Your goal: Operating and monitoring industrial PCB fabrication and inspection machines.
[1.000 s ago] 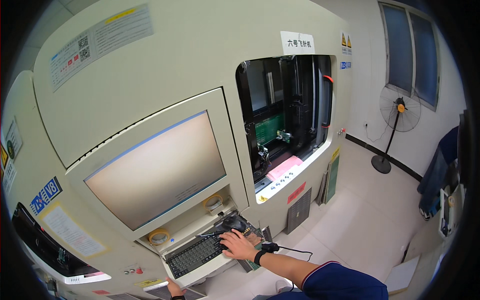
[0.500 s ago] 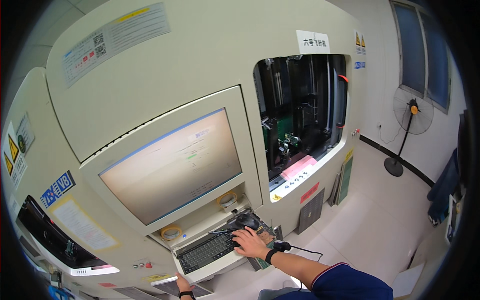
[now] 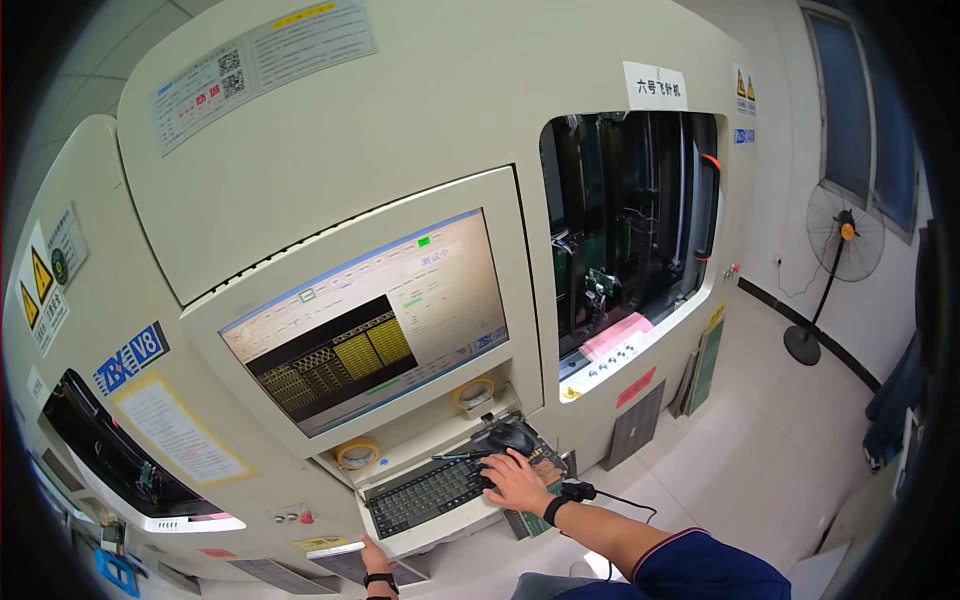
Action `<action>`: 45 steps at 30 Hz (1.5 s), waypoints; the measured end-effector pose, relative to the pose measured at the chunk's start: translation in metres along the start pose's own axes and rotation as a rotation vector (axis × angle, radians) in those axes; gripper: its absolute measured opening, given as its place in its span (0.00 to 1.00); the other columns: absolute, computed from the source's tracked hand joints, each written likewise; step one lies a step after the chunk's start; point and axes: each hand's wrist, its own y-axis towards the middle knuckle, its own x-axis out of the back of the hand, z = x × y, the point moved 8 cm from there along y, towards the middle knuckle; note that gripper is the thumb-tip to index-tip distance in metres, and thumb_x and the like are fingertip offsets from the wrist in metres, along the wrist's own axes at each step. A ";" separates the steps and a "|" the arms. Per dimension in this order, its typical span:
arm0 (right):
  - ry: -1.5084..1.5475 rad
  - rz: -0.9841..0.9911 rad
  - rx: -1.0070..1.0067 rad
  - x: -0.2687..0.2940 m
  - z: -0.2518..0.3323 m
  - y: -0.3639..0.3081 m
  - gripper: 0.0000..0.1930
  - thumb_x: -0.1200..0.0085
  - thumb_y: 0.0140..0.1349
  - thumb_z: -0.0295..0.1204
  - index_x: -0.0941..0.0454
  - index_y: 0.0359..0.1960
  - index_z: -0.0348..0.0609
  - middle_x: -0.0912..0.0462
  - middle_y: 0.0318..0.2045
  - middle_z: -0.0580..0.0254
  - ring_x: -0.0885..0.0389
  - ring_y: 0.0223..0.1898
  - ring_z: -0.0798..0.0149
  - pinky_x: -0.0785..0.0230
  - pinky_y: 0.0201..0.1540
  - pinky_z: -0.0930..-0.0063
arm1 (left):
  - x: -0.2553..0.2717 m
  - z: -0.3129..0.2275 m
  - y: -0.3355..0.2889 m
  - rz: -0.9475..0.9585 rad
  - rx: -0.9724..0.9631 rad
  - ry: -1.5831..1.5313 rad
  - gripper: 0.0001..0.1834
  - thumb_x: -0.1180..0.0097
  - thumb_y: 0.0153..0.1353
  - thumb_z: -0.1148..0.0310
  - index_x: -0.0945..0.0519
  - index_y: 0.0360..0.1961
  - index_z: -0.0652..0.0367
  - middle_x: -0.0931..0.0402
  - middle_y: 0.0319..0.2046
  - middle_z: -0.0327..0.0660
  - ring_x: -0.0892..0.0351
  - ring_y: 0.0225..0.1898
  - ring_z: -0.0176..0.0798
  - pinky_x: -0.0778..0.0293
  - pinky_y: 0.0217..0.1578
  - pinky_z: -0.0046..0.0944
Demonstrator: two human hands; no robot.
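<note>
My right hand [image 3: 517, 482] lies over the right end of a black keyboard [image 3: 425, 497], fingers apart and bent slightly down on the keys. Just beyond it sit a black mouse [image 3: 511, 436] and a dark pen [image 3: 462, 456]. At the front left corner of the keyboard shelf, my left hand [image 3: 376, 557] has its thumb up and is closed at the end of a thin pale flat object [image 3: 336, 550]; its other fingers are mostly hidden. Above the keyboard, the machine's screen [image 3: 370, 320] displays a black window with yellow patterns.
Rolls of yellow tape [image 3: 357, 454] sit in the recess below the screen. Green circuit boards [image 3: 527, 522] stick out under the shelf's right end, near a black cable [image 3: 625, 497]. Dark panels [image 3: 635, 430] lean against the machine. A standing fan [image 3: 846, 232] is at the far right.
A black window with yellow patterns has appeared on the screen, which was mostly blank. The whole view has shifted slightly; both hands keep about the same places at the shelf.
</note>
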 end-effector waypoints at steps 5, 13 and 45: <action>-0.008 0.005 -0.001 0.001 0.000 0.000 0.21 0.51 0.58 0.44 0.26 0.47 0.44 0.32 0.56 0.59 0.39 0.61 0.61 0.57 0.67 0.57 | -0.001 -0.004 -0.004 0.013 0.000 -0.004 0.43 0.72 0.61 0.33 0.36 0.56 0.66 0.32 0.51 0.54 0.27 0.45 0.61 0.24 0.30 0.60; -0.023 0.007 -0.004 0.002 0.001 0.000 0.21 0.51 0.58 0.44 0.26 0.47 0.44 0.32 0.56 0.59 0.39 0.61 0.62 0.57 0.67 0.58 | -0.001 -0.003 -0.004 0.019 -0.016 0.003 0.44 0.71 0.61 0.33 0.36 0.56 0.66 0.33 0.51 0.54 0.27 0.44 0.61 0.23 0.29 0.59; 0.732 0.335 0.294 -0.094 0.190 -0.071 0.07 0.43 0.57 0.30 0.27 0.31 0.43 0.23 0.41 0.52 0.25 0.39 0.47 0.33 0.42 0.57 | 0.227 0.592 -0.432 -0.862 0.947 -0.506 0.34 0.69 0.65 0.40 0.18 0.39 0.57 0.21 0.26 0.48 0.22 0.36 0.46 0.27 0.37 0.52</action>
